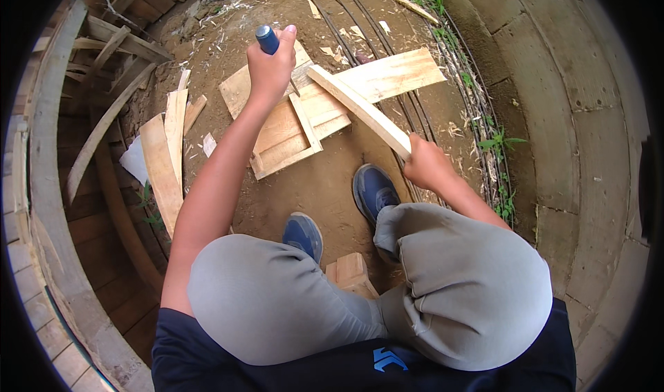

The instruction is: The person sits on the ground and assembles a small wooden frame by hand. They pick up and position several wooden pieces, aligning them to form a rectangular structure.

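My left hand (268, 70) is closed around a chisel, its blue handle (267, 41) capped with metal. A thin dark part of the blade shows below the fist, close to a small wooden frame (311, 126); its tip is hard to make out. In my right hand (429, 164) is the near end of a long, pale wooden bar (363, 108). The bar slants away to the left, its far end right of my left fist. Beneath and behind it lie flat boards, one a long plank (401, 74) pointing right.
Curved wood offcuts (162, 171) lie left of my left forearm. A wooden block (349, 273) sits between my feet. Dark rods (415, 112) run along the dirt at right, beside a concrete wall (553, 81). Wooden framing (59, 205) stands at left.
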A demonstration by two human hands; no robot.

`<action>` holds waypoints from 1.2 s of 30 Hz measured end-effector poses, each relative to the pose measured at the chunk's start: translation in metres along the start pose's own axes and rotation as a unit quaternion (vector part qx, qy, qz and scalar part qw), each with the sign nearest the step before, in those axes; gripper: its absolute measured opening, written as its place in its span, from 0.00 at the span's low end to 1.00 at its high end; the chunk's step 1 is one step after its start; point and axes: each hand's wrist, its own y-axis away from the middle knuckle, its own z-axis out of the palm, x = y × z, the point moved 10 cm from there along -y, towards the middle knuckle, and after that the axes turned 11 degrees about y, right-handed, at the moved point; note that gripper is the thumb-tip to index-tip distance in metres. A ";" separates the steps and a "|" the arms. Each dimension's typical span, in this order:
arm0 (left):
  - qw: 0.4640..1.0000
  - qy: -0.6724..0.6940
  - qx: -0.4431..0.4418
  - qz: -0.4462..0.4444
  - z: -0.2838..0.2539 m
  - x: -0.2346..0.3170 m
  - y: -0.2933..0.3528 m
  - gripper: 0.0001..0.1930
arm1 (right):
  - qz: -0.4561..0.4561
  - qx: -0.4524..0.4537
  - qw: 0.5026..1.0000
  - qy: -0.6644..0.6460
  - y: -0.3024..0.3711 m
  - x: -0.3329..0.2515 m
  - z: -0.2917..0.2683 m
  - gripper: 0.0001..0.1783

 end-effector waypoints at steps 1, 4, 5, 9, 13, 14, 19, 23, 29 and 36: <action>1.000 0.009 -0.001 -0.002 -0.001 -0.001 0.000 0.17 | 0.001 -0.001 1.000 0.000 0.000 0.000 0.001 0.13; 1.000 0.010 0.005 0.002 -0.003 -0.003 -0.001 0.17 | 0.007 0.000 1.000 -0.005 0.000 0.002 0.002 0.14; 1.000 0.006 0.008 0.005 -0.004 -0.003 -0.002 0.17 | 0.008 -0.003 1.000 -0.004 -0.001 0.003 0.003 0.14; 1.000 0.004 0.018 0.019 -0.008 -0.002 -0.001 0.21 | 0.008 -0.006 1.000 0.002 0.000 0.000 0.001 0.14; 0.999 -0.020 0.012 0.027 -0.007 0.001 0.000 0.21 | 0.002 -0.003 1.000 0.009 -0.001 -0.002 0.000 0.14; 0.999 -0.022 0.009 0.029 -0.006 0.002 0.001 0.22 | 0.004 -0.005 1.000 0.008 -0.001 -0.002 0.000 0.14; 0.999 -0.023 -0.015 0.041 0.012 0.010 0.008 0.19 | 0.009 -0.005 1.000 0.005 0.000 0.000 0.001 0.15; 0.997 -0.054 -0.011 0.057 0.006 0.002 0.006 0.19 | 0.012 -0.010 1.000 0.003 -0.001 0.000 0.002 0.15; 0.996 -0.066 0.004 0.053 -0.003 -0.009 0.004 0.18 | 0.015 -0.009 1.000 -0.005 0.000 0.002 0.000 0.15; 0.994 -0.088 0.013 0.071 -0.011 0.003 0.016 0.20 | 0.006 -0.004 1.000 -0.029 -0.001 0.000 -0.001 0.17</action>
